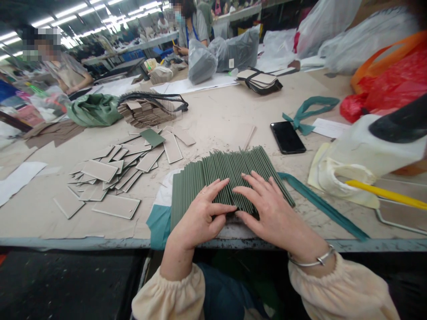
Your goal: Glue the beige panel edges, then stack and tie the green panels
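a long pale worktable [213, 115] runs across a busy workshop under strip lights, with other people seated at the tables in the upper left and top middle of the frame. in the upper left a green cloth bundle [93, 110] sits on the table, and just right of it a tied stack of grey cards [147, 111] with a black band over it. below these, in the left middle, loose grey cards [110, 178] lie scattered and overlapping, with one green card [152, 137] at their upper right.

in the lower middle, close to the near edge of the table, is the fanned row of green cards [230, 173]. my left hand [200, 218] rests on the near left part of the row, fingers laid slightly apart on the cards and pointing up and right, thumb tucked at the near edge. my right hand [270, 213] lies just beside it, fingers spread flat over the middle of the row, its thumb touching my left fingertips. a silver bangle [313, 261] circles that wrist. i cannot tell whether either thumb hooks under the cards.

right of the row a teal strip [320, 206] slants toward the lower right. above it lie a black phone [287, 137], screen dark, and a knotted teal ribbon [308, 109]. at the right edge a white plastic bag [360, 155] slumps with a yellow stick [387, 193] below it and a red bag [390, 84] above.
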`<state>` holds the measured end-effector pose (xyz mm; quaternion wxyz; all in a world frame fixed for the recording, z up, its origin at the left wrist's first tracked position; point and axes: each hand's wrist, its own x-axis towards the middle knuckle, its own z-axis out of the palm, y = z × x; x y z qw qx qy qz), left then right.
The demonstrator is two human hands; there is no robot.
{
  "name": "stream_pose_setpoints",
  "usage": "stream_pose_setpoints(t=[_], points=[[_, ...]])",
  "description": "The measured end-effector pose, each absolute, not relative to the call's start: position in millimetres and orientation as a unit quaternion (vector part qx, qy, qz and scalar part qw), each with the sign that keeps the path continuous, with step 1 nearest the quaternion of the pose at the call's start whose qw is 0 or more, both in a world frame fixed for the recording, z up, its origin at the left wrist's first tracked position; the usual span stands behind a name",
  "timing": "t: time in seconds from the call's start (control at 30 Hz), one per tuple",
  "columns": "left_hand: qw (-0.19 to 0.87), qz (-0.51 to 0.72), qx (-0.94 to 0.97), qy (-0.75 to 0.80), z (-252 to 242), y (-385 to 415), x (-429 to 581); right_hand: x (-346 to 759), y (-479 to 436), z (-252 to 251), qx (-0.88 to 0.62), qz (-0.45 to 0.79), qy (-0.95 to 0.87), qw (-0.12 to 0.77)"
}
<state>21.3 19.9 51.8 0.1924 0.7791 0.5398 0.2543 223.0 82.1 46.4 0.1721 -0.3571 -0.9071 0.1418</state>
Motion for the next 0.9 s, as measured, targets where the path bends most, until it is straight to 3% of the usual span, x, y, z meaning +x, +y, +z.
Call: stream_pose_setpoints(t=[0.9], points=[[0.192, 0.255, 0.782, 0.536, 51.8, 19.4, 20.5, 218.2, 82.7, 52.8, -0.325, 0.139, -0.925, 0.141]])
